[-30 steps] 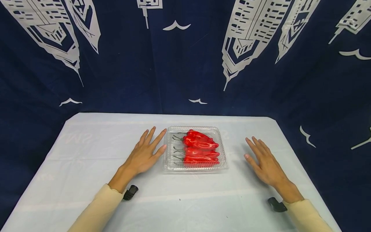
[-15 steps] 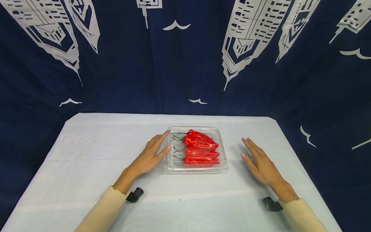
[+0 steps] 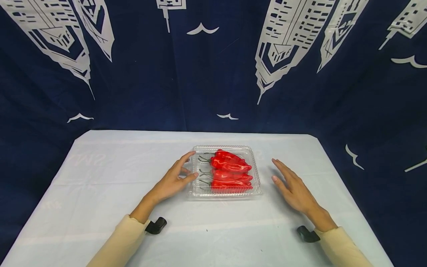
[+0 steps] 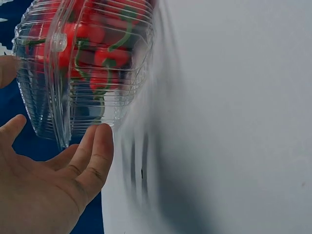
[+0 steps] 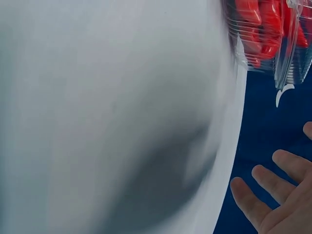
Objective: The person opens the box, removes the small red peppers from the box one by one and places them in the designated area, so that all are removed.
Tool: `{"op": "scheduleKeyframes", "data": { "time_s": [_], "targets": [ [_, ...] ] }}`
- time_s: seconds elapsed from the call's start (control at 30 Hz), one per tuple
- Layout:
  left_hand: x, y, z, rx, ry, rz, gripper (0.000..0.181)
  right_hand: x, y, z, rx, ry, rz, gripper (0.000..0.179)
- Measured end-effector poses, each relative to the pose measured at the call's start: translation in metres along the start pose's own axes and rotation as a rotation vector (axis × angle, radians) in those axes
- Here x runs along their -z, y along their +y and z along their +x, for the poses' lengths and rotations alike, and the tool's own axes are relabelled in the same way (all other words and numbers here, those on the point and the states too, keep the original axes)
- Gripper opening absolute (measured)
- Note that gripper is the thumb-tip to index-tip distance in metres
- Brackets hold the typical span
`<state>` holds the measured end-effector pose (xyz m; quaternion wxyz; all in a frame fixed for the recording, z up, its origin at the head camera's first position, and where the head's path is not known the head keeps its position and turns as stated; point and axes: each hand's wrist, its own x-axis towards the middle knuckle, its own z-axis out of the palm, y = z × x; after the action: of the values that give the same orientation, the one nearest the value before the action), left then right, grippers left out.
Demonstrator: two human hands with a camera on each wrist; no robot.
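A clear plastic clamshell box [image 3: 227,195] sits closed on the table, with several red peppers [image 3: 231,174] inside, their green stems pointing left. My left hand [image 3: 172,181] is at the box's left side, index finger and thumb reaching over its edge. In the left wrist view, the fingers of that hand [image 4: 73,175] are extended beside the ridged wall [image 4: 105,105]; whether they touch it I cannot tell. To the right of the box, apart from it, my right hand [image 3: 297,191] hovers with fingers extended. The right wrist view catches its fingers [image 5: 275,185] below the box's corner.
A white cloth covers the table [image 3: 213,237]. Behind it hangs a dark blue curtain [image 3: 213,81] with white building prints. A black wrist camera [image 3: 156,225] is strapped to the left wrist, another black camera [image 3: 307,234] to the right.
My left hand has shifted right, from beside the box to its left edge, its fingers bending slightly. My right hand has moved left toward the box. The box has stayed put.
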<state>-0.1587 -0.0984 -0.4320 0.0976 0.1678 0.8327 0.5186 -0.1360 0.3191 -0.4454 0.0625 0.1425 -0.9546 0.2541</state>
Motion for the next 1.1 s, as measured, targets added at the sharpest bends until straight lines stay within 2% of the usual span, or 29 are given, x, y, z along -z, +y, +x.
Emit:
{"op": "scheduleKeyframes", "data": {
  "time_s": [0.13,0.53,0.77,0.97,1.1],
  "targets": [
    [-0.001,0.000,-0.001,0.006,-0.001,-0.008,0.072,-0.003,-0.001,0.002,0.006,-0.010,0.037,0.061],
    [-0.002,-0.003,0.000,0.048,-0.042,-0.115,0.072,-0.008,-0.009,0.009,0.006,-0.086,0.320,0.055],
    [-0.002,-0.006,0.000,0.067,-0.062,-0.142,0.074,-0.011,-0.011,0.011,-0.029,-0.148,0.569,0.058],
    [-0.003,-0.006,0.000,0.063,-0.068,-0.159,0.076,-0.013,-0.015,0.011,-0.056,-0.195,0.622,0.064],
    [-0.003,-0.007,0.000,0.062,-0.074,-0.157,0.076,-0.015,-0.014,0.012,-0.053,-0.227,0.712,0.064]
  ]
}}
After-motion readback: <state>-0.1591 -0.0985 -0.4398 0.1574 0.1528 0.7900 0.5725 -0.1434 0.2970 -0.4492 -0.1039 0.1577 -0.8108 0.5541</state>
